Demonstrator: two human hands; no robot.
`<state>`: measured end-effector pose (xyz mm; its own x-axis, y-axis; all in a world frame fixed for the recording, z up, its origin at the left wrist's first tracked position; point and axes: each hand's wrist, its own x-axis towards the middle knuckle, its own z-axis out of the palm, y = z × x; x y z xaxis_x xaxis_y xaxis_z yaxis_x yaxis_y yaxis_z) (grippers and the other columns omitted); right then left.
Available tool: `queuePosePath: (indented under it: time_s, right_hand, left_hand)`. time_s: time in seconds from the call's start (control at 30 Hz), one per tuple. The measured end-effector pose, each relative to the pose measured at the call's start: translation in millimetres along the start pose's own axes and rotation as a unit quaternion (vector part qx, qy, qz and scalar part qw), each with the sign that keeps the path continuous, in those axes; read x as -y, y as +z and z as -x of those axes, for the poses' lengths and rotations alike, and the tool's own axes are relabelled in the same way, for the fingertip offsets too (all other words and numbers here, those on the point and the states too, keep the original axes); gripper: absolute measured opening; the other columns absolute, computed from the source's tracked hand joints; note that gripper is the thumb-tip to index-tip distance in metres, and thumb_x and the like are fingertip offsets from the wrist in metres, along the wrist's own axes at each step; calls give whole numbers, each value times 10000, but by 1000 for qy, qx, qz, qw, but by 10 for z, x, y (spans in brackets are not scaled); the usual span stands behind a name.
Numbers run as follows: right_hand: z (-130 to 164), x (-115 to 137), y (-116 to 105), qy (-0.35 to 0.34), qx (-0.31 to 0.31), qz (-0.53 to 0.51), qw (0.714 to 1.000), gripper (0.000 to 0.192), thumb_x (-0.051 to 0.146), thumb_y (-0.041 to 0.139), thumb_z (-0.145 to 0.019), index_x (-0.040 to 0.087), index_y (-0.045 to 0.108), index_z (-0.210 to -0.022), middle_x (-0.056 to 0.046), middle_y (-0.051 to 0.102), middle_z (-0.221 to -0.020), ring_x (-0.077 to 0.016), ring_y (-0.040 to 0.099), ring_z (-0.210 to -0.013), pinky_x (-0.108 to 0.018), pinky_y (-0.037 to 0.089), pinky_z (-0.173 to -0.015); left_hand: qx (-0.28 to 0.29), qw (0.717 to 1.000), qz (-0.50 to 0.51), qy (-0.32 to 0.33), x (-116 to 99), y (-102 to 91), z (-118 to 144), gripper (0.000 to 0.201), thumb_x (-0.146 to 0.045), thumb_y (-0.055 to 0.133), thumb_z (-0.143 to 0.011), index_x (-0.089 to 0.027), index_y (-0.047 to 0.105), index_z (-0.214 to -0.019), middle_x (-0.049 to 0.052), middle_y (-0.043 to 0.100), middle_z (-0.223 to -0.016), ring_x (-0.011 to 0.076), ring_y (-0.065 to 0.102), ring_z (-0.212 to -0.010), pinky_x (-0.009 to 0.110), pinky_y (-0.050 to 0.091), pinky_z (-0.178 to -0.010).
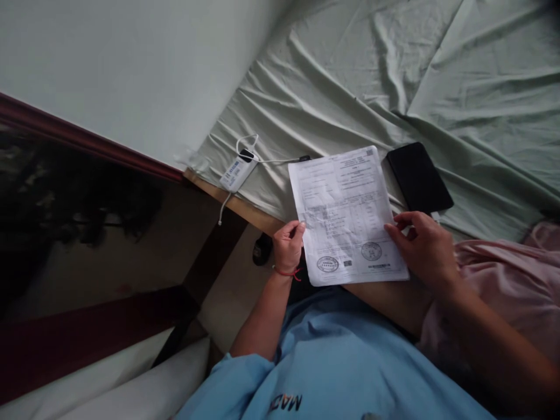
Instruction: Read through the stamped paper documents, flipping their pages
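A printed paper sheet (345,213) with two round stamps near its lower edge is held over my lap. My left hand (287,245), with a red string at the wrist, pinches the sheet's left edge between thumb and fingers. My right hand (422,245) grips the right edge, thumb on top. The sheet's far end lies towards the pale green bedsheet (371,76).
A black phone (419,177) lies on the bedsheet just right of the paper's top. A white power bank (237,171) with a white cable sits near the bed's wooden edge (236,205). A pink cloth (503,280) lies at my right. The wall (131,64) stands left.
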<state>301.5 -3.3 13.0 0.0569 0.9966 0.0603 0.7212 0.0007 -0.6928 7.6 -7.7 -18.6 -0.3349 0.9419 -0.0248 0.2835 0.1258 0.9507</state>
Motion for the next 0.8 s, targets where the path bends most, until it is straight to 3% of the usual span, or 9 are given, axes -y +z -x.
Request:
queuePosePath:
  time_s: [0.27,0.63,0.8]
  right_hand:
    - [29,-11,4,-19,-10,20,1000,150,342,593,-907,214,663,-867,-34,672,-798,-162,560,-629,-303,389,-617]
    - [56,43,-8,-36,-43,35,998,171,350,589,-920,206,649,-851,-30,664,-844,-141,523,-607,-296,351,-595]
    - [54,26,5,-35,-28,32,998,210,376,578,-932,206,612,-815,-34,644,-796,-154,516,-616,-308,356,-612]
  left_hand:
    - [-20,998,-38,37,0,0,-8,313,-457,692,-871,-161,700,-769,-41,475,-566,88,391,-512,226,352,-530]
    - [-20,998,-48,33,39,18,-10,344,-496,675,-873,-167,706,-780,-33,477,-571,98,392,-517,233,349,-521]
    - [-21,998,-53,30,-10,21,2,337,-490,674,-869,-164,712,-791,-34,488,-572,99,403,-522,231,359,-530]
